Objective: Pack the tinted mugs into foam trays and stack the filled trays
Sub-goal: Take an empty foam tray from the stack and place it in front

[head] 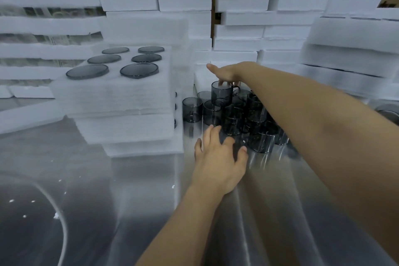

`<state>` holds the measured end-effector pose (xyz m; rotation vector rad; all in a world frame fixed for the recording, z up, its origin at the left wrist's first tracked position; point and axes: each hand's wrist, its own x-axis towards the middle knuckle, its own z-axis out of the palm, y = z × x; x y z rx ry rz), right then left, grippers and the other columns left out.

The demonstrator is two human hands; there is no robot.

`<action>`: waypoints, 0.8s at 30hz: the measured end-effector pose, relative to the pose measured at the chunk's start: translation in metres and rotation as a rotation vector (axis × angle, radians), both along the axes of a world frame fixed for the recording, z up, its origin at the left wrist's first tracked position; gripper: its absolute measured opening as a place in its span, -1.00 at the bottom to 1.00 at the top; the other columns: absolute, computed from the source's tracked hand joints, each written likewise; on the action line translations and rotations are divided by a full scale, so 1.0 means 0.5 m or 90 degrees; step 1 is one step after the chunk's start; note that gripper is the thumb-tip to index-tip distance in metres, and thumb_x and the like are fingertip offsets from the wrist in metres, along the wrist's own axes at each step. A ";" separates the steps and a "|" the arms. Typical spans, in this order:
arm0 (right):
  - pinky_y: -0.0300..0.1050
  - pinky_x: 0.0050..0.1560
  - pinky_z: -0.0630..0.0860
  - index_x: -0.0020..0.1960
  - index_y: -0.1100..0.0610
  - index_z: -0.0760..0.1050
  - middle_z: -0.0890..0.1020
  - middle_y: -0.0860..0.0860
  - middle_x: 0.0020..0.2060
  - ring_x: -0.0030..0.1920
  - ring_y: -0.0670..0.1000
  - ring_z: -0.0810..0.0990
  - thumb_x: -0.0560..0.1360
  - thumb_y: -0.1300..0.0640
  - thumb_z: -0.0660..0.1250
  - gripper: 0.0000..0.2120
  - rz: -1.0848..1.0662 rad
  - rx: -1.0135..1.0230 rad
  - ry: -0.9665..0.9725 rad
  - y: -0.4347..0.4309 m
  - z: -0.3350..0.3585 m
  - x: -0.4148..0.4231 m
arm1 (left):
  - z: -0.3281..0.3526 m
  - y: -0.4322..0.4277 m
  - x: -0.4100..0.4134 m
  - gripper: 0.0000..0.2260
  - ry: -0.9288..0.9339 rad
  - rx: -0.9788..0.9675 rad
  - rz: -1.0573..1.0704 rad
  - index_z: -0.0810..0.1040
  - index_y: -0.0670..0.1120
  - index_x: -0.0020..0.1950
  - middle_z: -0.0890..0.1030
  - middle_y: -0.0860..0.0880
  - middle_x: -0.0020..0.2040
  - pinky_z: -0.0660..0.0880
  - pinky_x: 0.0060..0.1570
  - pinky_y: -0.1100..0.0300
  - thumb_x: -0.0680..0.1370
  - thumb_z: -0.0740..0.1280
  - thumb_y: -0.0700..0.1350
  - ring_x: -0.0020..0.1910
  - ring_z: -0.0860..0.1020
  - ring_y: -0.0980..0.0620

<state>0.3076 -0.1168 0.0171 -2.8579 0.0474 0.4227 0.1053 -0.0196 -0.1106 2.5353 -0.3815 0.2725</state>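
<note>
A cluster of smoky grey tinted mugs [235,114] stands piled on the steel table. My right hand [226,72] reaches over the pile and its fingertips pinch the rim of the topmost mug [222,94], which sits raised above the others. My left hand [218,155] lies low at the front of the pile, fingers spread and touching the nearest mugs, gripping nothing that I can see. To the left, a foam tray [121,93] on top of a short stack holds several mugs [139,70], only their round dark ends showing.
Tall stacks of white foam trays [244,17] wall in the back and right side. More foam layers [43,28] stand at the far left. The steel table [129,201] carries small foam crumbs, and a round rim [388,112] shows at the right edge.
</note>
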 end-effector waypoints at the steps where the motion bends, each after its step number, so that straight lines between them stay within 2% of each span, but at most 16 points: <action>1: 0.13 0.27 0.30 0.40 0.14 0.40 0.37 0.22 0.37 0.31 0.24 0.38 0.47 -0.45 -0.34 -0.07 0.004 0.003 -0.023 -0.003 -0.001 0.003 | 0.000 0.000 0.000 -0.61 -0.002 -0.004 0.000 0.48 -0.06 0.32 0.11 -0.06 0.56 -0.09 0.51 -0.06 0.63 0.09 0.11 0.55 -0.12 0.06; 3: 0.11 0.23 0.28 0.34 0.16 0.46 0.49 0.20 0.15 0.30 0.23 0.42 0.49 -0.43 -0.33 -0.09 0.015 0.014 -0.082 -0.009 -0.006 0.011 | 0.000 -0.001 -0.001 -0.62 0.000 -0.010 0.001 0.48 -0.05 0.32 0.12 -0.06 0.55 -0.08 0.51 -0.06 0.63 0.10 0.11 0.54 -0.11 0.06; 5: 0.14 0.32 0.27 0.26 0.16 0.52 0.46 0.12 -0.16 0.29 0.21 0.43 0.54 -0.38 -0.30 -0.15 0.022 0.034 -0.150 -0.017 -0.011 0.017 | -0.001 -0.001 -0.001 -0.62 0.004 -0.013 0.001 0.48 -0.05 0.32 0.13 -0.06 0.55 -0.08 0.50 -0.07 0.63 0.10 0.11 0.54 -0.11 0.06; 6: 0.15 0.35 0.28 0.22 0.16 0.55 0.46 0.12 -0.17 0.28 0.21 0.44 0.56 -0.34 -0.27 -0.19 0.023 0.043 -0.179 -0.022 -0.013 0.020 | -0.001 -0.001 0.000 -0.62 0.004 -0.015 0.001 0.48 -0.05 0.32 0.14 -0.06 0.54 -0.07 0.50 -0.07 0.63 0.10 0.11 0.54 -0.10 0.06; 9: 0.09 0.27 0.38 0.22 0.20 0.54 0.51 0.19 0.20 0.21 0.22 0.47 0.62 -0.24 -0.14 -0.33 0.005 0.072 -0.269 -0.044 -0.015 0.035 | -0.004 0.001 0.002 -0.63 0.000 -0.018 -0.001 0.48 -0.04 0.31 0.15 -0.05 0.53 -0.06 0.50 -0.07 0.63 0.11 0.11 0.54 -0.09 0.08; 10: 0.04 0.20 0.41 0.23 0.22 0.53 0.50 0.21 0.25 0.16 0.21 0.48 0.62 -0.20 -0.09 -0.38 -0.006 0.093 -0.295 -0.052 -0.014 0.039 | -0.005 0.001 0.003 -0.64 -0.001 -0.018 -0.002 0.48 -0.03 0.30 0.16 -0.05 0.53 -0.06 0.50 -0.07 0.62 0.11 0.11 0.53 -0.09 0.08; 13: -0.10 -0.02 0.39 0.21 0.25 0.53 0.54 0.20 0.18 -0.05 0.13 0.48 0.62 -0.15 0.00 -0.45 -0.067 0.214 -0.353 -0.071 -0.003 0.046 | -0.006 0.001 0.005 -0.64 0.002 -0.017 -0.004 0.50 -0.03 0.27 0.16 -0.04 0.53 -0.06 0.50 -0.08 0.62 0.11 0.12 0.53 -0.09 0.08; 16: -0.13 -0.07 0.38 0.21 0.25 0.51 0.57 0.12 0.08 -0.09 0.08 0.50 0.59 -0.15 0.05 -0.48 -0.161 0.417 -0.415 -0.083 0.021 0.045 | -0.006 0.001 0.008 -0.63 0.003 -0.009 -0.003 0.50 -0.03 0.27 0.15 -0.05 0.54 -0.07 0.49 -0.07 0.62 0.10 0.13 0.54 -0.09 0.07; 18: -0.10 -0.04 0.41 0.12 0.22 0.51 0.56 0.07 -0.05 -0.11 0.07 0.50 0.58 -0.14 0.07 -0.53 -0.208 0.554 -0.447 -0.088 0.047 0.034 | -0.006 0.002 0.009 -0.63 0.008 -0.009 -0.004 0.50 -0.02 0.27 0.14 -0.04 0.54 -0.08 0.49 -0.08 0.62 0.10 0.13 0.53 -0.10 0.09; 20: -0.09 -0.11 0.40 -0.12 0.15 0.47 0.51 0.03 -0.20 -0.23 0.04 0.46 0.59 -0.13 0.09 -0.61 -0.207 0.672 -0.456 -0.089 0.076 0.011 | -0.007 0.003 0.010 -0.64 0.009 -0.016 -0.007 0.50 -0.01 0.27 0.15 -0.03 0.54 -0.08 0.48 -0.08 0.61 0.10 0.13 0.52 -0.10 0.12; 24: -0.13 -0.13 0.40 -0.17 0.17 0.50 0.58 0.04 -0.18 -0.24 0.03 0.48 0.59 -0.15 0.12 -0.57 -0.140 0.747 -0.484 -0.093 0.141 -0.073 | -0.009 0.004 0.015 -0.63 -0.006 -0.033 -0.005 0.50 0.00 0.29 0.20 -0.01 0.51 -0.05 0.45 -0.09 0.61 0.11 0.13 0.50 -0.05 0.15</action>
